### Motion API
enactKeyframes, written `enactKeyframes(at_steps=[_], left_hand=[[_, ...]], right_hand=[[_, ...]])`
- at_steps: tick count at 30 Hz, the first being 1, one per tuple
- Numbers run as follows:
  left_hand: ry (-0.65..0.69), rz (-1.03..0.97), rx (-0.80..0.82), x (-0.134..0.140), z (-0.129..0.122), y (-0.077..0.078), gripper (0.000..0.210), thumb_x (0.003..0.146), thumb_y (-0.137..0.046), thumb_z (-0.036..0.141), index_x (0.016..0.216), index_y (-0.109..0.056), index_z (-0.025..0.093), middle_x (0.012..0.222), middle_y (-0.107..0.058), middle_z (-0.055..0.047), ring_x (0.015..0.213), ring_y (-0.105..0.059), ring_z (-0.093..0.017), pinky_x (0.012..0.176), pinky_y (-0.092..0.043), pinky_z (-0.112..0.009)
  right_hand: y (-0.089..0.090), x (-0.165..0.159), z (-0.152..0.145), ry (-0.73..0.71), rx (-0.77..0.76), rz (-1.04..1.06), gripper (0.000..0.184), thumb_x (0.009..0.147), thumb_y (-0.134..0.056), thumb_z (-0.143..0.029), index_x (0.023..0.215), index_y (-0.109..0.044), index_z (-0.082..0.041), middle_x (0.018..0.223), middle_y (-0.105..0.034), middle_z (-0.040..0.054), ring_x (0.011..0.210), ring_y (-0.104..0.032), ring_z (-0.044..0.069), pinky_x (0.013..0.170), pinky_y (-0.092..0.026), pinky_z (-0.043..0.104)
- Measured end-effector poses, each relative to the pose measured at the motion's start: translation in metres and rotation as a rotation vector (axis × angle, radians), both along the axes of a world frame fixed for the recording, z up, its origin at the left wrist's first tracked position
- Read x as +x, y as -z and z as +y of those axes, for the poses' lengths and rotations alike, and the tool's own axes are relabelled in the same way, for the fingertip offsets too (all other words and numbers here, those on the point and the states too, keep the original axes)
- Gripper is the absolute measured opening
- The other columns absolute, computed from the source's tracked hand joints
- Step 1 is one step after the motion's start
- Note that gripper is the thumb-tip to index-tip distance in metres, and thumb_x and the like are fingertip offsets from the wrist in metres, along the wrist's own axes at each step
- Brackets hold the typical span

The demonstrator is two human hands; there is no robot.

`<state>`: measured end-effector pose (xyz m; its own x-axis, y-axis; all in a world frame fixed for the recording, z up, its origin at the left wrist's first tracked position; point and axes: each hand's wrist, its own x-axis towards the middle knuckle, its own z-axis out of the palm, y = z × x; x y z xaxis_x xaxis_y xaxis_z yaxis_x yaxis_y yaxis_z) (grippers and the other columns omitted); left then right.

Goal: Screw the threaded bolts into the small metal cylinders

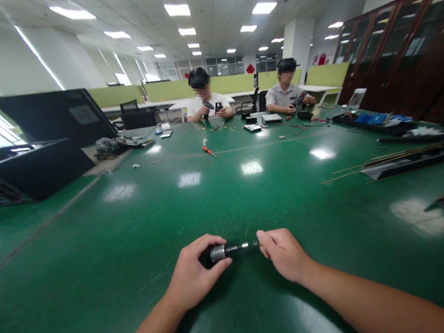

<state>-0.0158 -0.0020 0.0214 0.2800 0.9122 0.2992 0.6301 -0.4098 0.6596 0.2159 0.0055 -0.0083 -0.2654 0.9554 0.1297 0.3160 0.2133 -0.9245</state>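
My left hand (198,270) grips a short metal cylinder (219,253) between thumb and fingers, low over the green table (157,197). From the cylinder a thin shaft (237,248) with a bright silver tip points right; it looks like a motor with a shaft, though its kind is not certain. Just off that tip, my right hand (282,252) is closed in a pinch. A tiny metal piece (255,243) shows at its fingertips, too small to name, with a narrow gap between it and the shaft.
A red screwdriver (208,150) lies mid-table. Black panels (58,126) stand at the left. Long thin rods (378,158) and a black tray (350,122) of parts lie at the right. Across the table, two people (285,94) sit handling tools among small parts.
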Motion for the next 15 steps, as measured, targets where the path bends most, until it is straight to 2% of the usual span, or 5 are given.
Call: enactKeyframes(at_steps=[3, 5, 9, 11, 15], left_hand=[[-0.085, -0.062, -0.098, -0.009, 0.002, -0.004, 0.026, 0.080, -0.070, 0.037, 0.099, -0.068, 0.019, 0.094, -0.073, -0.005, 0.089, -0.069, -0.022, 0.085, -0.053, -0.035], [-0.119, -0.171, -0.197, -0.017, 0.000, -0.007, 0.036, 0.084, -0.065, 0.043, 0.110, -0.065, 0.017, 0.099, -0.073, -0.007, 0.091, -0.070, -0.022, 0.087, -0.054, -0.035], [-0.254, -0.240, -0.253, -0.046, -0.019, -0.016, 0.061, 0.087, -0.057, 0.056, 0.132, -0.054, 0.014, 0.088, -0.072, -0.006, 0.069, -0.066, -0.017, 0.064, -0.054, -0.027], [-0.347, -0.248, -0.248, -0.069, -0.035, -0.021, 0.065, 0.082, -0.062, 0.063, 0.126, -0.057, 0.015, 0.082, -0.072, -0.005, 0.064, -0.064, -0.017, 0.059, -0.054, -0.026], [-0.514, -0.250, -0.175, -0.126, -0.076, -0.019, 0.061, 0.064, -0.075, 0.070, 0.099, -0.069, 0.020, 0.097, -0.077, -0.008, 0.090, -0.073, -0.028, 0.073, -0.062, -0.031]], right_hand=[[0.004, 0.001, 0.005, 0.033, -0.047, 0.103, 0.059, 0.100, -0.031, -0.051, 0.050, -0.039, -0.021, 0.048, -0.034, -0.0045, 0.047, -0.035, 0.011, 0.053, -0.029, 0.026], [0.006, 0.002, 0.007, 0.017, -0.061, 0.112, 0.058, 0.099, -0.031, -0.053, 0.051, -0.038, -0.021, 0.048, -0.033, -0.0049, 0.047, -0.034, 0.011, 0.052, -0.029, 0.026], [0.006, 0.000, 0.006, -0.019, -0.047, 0.089, 0.056, 0.098, -0.036, -0.052, 0.052, -0.040, -0.020, 0.048, -0.035, -0.0048, 0.049, -0.036, 0.011, 0.054, -0.030, 0.026], [0.005, -0.002, 0.004, -0.031, -0.041, 0.081, 0.054, 0.097, -0.038, -0.050, 0.052, -0.041, -0.020, 0.049, -0.037, -0.0046, 0.050, -0.038, 0.011, 0.055, -0.030, 0.025], [0.004, -0.003, 0.002, -0.046, -0.037, 0.072, 0.049, 0.097, -0.041, -0.044, 0.055, -0.046, -0.019, 0.050, -0.041, -0.0041, 0.052, -0.043, 0.012, 0.056, -0.033, 0.025]])
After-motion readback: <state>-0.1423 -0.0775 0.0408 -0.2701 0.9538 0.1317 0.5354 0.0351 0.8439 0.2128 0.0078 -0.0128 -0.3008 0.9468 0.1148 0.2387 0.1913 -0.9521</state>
